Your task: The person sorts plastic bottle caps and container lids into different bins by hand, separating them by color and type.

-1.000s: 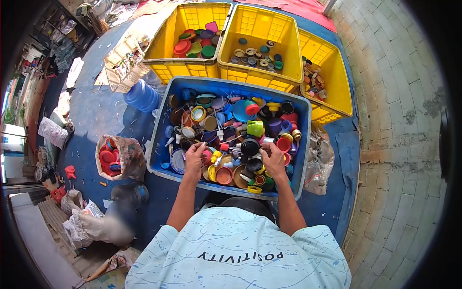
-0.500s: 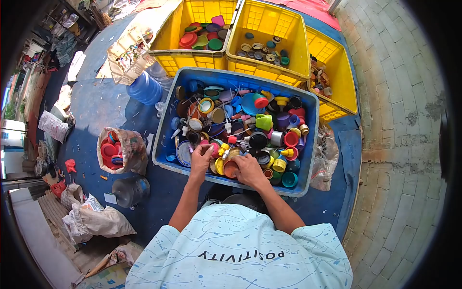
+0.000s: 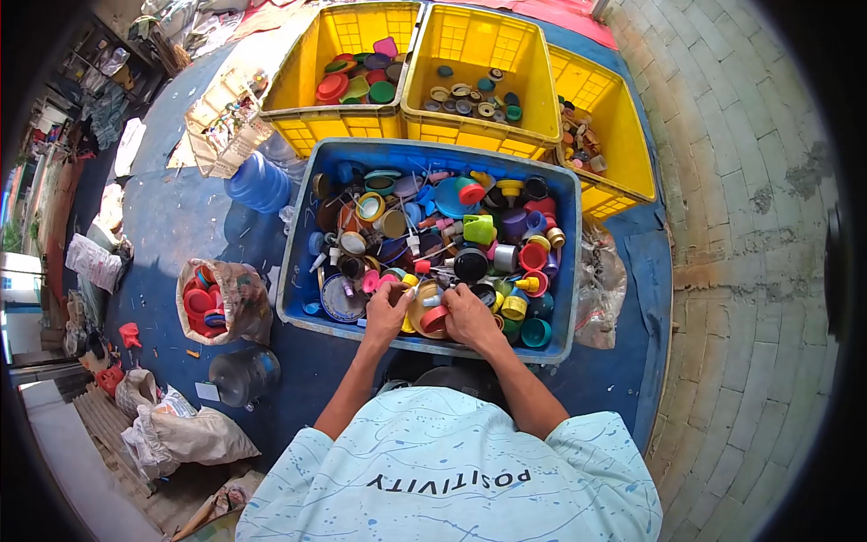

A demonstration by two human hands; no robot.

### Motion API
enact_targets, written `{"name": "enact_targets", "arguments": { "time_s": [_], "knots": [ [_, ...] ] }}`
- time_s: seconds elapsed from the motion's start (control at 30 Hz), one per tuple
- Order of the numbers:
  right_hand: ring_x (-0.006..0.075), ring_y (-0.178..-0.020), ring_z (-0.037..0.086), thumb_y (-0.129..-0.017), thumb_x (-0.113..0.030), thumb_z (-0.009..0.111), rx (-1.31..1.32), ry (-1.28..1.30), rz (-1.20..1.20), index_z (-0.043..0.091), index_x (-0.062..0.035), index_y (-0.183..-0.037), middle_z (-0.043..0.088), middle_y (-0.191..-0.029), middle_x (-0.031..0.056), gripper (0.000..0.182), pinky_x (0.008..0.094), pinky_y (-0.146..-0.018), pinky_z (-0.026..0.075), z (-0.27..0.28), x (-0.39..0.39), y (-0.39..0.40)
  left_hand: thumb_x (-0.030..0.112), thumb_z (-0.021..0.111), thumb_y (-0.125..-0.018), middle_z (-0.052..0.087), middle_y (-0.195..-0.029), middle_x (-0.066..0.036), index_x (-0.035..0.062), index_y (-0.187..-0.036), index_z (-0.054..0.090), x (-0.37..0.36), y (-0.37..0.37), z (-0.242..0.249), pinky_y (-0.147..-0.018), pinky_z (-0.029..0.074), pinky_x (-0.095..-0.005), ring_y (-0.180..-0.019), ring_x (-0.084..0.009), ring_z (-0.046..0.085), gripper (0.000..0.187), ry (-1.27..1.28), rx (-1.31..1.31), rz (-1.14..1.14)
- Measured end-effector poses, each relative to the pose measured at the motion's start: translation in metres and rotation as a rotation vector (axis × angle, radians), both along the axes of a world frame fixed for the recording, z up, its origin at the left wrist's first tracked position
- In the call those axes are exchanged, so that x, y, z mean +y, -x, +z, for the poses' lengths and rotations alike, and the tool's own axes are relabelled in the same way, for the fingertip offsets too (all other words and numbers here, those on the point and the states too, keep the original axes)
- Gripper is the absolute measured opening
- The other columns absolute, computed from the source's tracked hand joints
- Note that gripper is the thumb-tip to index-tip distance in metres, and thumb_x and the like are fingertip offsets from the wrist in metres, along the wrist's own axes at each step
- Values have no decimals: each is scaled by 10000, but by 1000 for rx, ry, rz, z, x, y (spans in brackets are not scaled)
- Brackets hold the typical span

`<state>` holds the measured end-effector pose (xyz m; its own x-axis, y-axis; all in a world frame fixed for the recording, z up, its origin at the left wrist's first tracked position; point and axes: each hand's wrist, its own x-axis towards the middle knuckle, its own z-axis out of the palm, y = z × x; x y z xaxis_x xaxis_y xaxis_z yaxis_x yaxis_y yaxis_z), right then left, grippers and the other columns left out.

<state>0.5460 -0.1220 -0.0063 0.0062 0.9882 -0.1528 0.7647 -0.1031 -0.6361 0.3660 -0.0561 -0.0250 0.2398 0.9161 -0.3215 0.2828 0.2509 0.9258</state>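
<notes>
My right hand (image 3: 471,320) is closed on a reddish plastic cap (image 3: 434,319) at the near side of a big blue tub (image 3: 578,262). To its left, my left hand (image 3: 386,313) has thumb and fingers pinched together over the pile; whatever lies between them is too small to make out. Loose plastic caps and pump tops fill the tub. Close to the hands lie a pink cap (image 3: 371,281), a white-rimmed blue lid (image 3: 343,298), a black cap (image 3: 470,264) and a yellow cap (image 3: 514,308).
Behind the tub stand three yellow crates with sorted caps: a left crate (image 3: 289,77), a middle crate (image 3: 488,45) and a right crate (image 3: 623,126). A sack (image 3: 253,312) of red lids and a dark water jug (image 3: 246,375) sit left. A block wall (image 3: 741,316) runs right.
My hands have come closer together. The left hand has moved right, away from the pink cap, and the reddish cap in my right hand is turned differently. The whole view has shifted slightly.
</notes>
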Motion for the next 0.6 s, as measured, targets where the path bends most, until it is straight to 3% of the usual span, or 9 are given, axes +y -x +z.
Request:
{"name": "enact_targets", "arguments": {
  "time_s": [0.07, 0.1, 0.2, 0.23, 0.37, 0.5, 0.6],
  "knots": [
    [366, -833, 596, -721, -68, 617, 109, -80, -142, 571, -2, -924, 583, -865, 183, 218, 427, -741, 495, -2, -8, -27, 191, 665, -872, 691, -870, -109, -18, -1017, 619, -3, -11, -2, -722, 511, -288, -787, -157, 655, 258, 6, 73, -126],
    [343, -796, 615, -726, -74, 641, 112, -69, -225, 575, 1, -919, 606, -838, 174, 217, 406, -719, 506, 1, -12, -40, 274, 691, -830, 689, -864, -164, -21, -1004, 615, -6, -16, -6, -735, 522, -362, -796, -263, 677, 351, -38, 138, -198],
    [329, -767, 659, -750, -132, 695, 252, -37, -525, 579, 24, -885, 658, -825, 184, 237, 388, -700, 523, 14, -28, -77, 344, 686, -799, 674, -888, -223, -26, -1006, 587, -14, -34, -6, -766, 511, -442, -845, -379, 661, 436, -48, 431, -414],
    [294, -780, 680, -764, -141, 715, 225, -14, -579, 587, 25, -921, 676, -853, 177, 261, 368, -701, 532, 18, -34, -90, 411, 703, -773, 669, -957, -243, -38, -1092, 573, -18, -38, -5, -799, 507, -430, -899, -388, 655, 565, -75, 564, -477],
    [119, -714, 614, -777, -138, 713, 414, -92, -850, 574, 0, -927, 645, -786, 66, 247, 274, -652, 497, 16, -60, -127, 414, 705, -769, 636, -991, -302, -79, -1116, 519, -22, -61, 6, -838, 486, -484, -944, -434, 626, 631, 21, 668, -536],
    [74, -635, 560, -847, -138, 682, 563, -135, -956, 549, -30, -961, 593, -788, 20, 206, 214, -556, 461, 5, -78, -150, 368, 722, -762, 625, -1010, -317, -66, -1150, 461, -28, -75, -2, -848, 473, -504, -966, -475, 602, 638, 21, 720, -541],
    [84, -642, 571, -853, -142, 678, 768, -109, -1016, 549, -30, -959, 595, -804, 26, 201, 218, -568, 467, 13, -83, -156, 350, 733, -752, 630, -988, -307, -54, -1121, 471, -29, -84, -5, -844, 472, -497, -972, -472, 598, 606, 8, 778, -505]
  ]
}}
